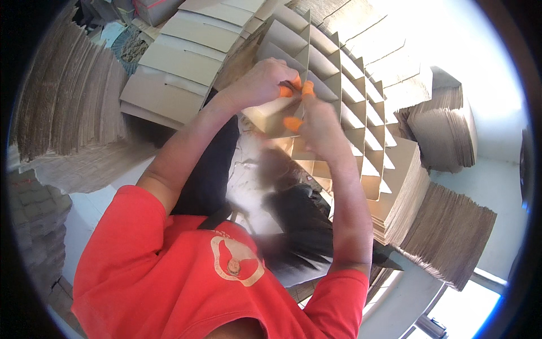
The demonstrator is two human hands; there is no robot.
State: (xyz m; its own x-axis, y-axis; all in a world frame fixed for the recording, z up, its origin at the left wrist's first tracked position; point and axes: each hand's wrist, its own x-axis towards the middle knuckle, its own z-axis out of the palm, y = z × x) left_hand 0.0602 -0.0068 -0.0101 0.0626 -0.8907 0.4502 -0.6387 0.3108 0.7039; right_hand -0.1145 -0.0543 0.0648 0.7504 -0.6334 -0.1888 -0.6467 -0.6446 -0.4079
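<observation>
Cardboard divider grid [344, 96] pinched by both hands' orange-tipped fingers [289, 90].

Setting: cardboard packaging workshop. Evidence: a slotted cardboard divider grid [344, 107] at centre; left of it, a pile of flat slotted divider strips [180, 56]; far left of the grid, a tall leaning stack of corrugated sheets [68, 96]; right of the grid, more stacked cut board [446, 130]; below and right of it, another layered stack [446, 237].
</observation>
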